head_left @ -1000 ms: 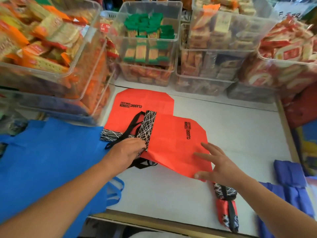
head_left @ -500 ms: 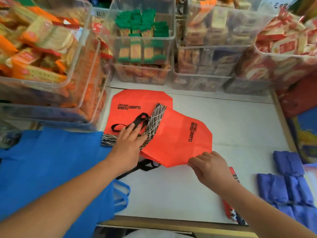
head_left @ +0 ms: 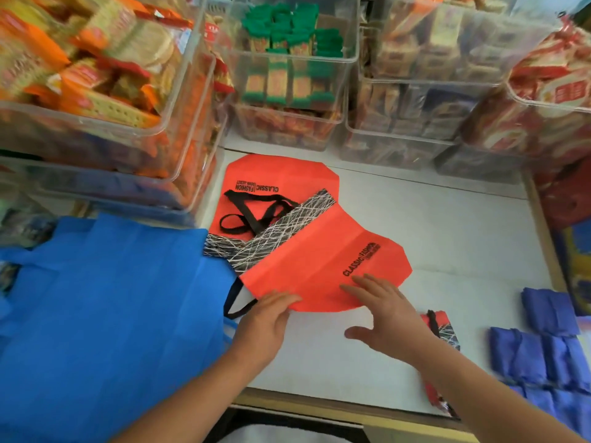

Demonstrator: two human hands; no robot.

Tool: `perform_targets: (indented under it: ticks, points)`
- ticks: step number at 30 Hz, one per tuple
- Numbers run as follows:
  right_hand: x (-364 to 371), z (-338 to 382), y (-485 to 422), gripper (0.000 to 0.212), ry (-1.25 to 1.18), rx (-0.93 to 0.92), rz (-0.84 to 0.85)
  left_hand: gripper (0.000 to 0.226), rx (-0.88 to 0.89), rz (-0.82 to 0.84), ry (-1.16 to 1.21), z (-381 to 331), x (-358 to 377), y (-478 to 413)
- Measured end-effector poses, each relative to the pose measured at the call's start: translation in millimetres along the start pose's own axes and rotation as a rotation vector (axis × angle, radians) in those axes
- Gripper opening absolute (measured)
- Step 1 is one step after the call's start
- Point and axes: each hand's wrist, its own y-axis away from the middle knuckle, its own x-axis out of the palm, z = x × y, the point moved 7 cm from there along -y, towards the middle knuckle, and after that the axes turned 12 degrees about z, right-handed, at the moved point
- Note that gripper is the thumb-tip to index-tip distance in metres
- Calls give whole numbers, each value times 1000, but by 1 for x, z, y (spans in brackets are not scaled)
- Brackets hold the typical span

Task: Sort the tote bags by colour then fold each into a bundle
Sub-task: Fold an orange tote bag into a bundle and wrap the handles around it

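Two red tote bags with black handles and a black-and-white patterned band lie on the white table. The far red bag (head_left: 275, 174) lies flat, with handles on top of it. The near red bag (head_left: 307, 266) overlaps it at an angle. My left hand (head_left: 265, 324) grips the near bag's front edge close to a black handle loop (head_left: 233, 302). My right hand (head_left: 387, 318) rests with spread fingers on that bag's near right part. A folded red bundle (head_left: 443, 330) lies partly behind my right forearm. A flat blue tote bag (head_left: 112, 314) covers the left side.
Folded purple-blue bundles (head_left: 543, 350) sit at the right. Clear plastic bins of packaged snacks (head_left: 287, 91) line the back and left of the table. The table's wooden front edge (head_left: 319, 407) runs just below my forearms.
My left hand has moved from the handles near the patterned band to the near bag's front edge. My right hand has gone from pinching the bag's corner to lying spread on it. The bag has shifted.
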Motion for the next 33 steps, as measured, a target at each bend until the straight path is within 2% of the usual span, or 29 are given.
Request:
perform_targets:
  ticks: [2,4,6,8,10,12,13,17,20,22,24,26,28,31,33]
  points:
    - [-11,-13,-6,65,134,-24,-5,36,18,-41,80,2,-13,8]
    - [-27,-31,-5,46,125,-27,-29,30,-18,-127,144,9,-26,15]
    - [-36,-48,-1,40,71,37,18,20,-119,-173,205,20,-35,20]
    - [-41,-63,9,34,-190,151,165,20,-189,-195,226,28,-39,25]
    - [-35,-67,22,20,-585,221,342,23,-255,-224,265,36,-38,31]
    - [-30,-69,32,12,-847,219,344,33,-340,-253,272,44,-33,36]
    - [-26,-70,35,13,-903,242,308,35,-379,-253,268,49,-30,38]
    - [7,-82,32,17,-828,426,103,29,-527,-172,208,77,-12,36]
    - [34,-87,17,18,-706,539,29,18,-578,-210,99,79,-14,35]
    - [46,-87,5,20,-608,588,21,43,-525,-243,-92,65,-19,37]
    - [60,-89,-6,20,-576,627,51,63,-339,-152,-405,42,-14,30]
    - [73,-95,-11,21,-573,678,76,66,-115,32,-658,27,5,18]
    - [81,-101,-11,25,-566,716,65,66,16,242,-786,28,25,8]
    - [81,-98,-3,41,-464,767,-20,72,-57,509,-755,44,39,-9]
    - [67,-81,-4,60,-174,629,-182,77,-108,564,-779,52,41,-17]
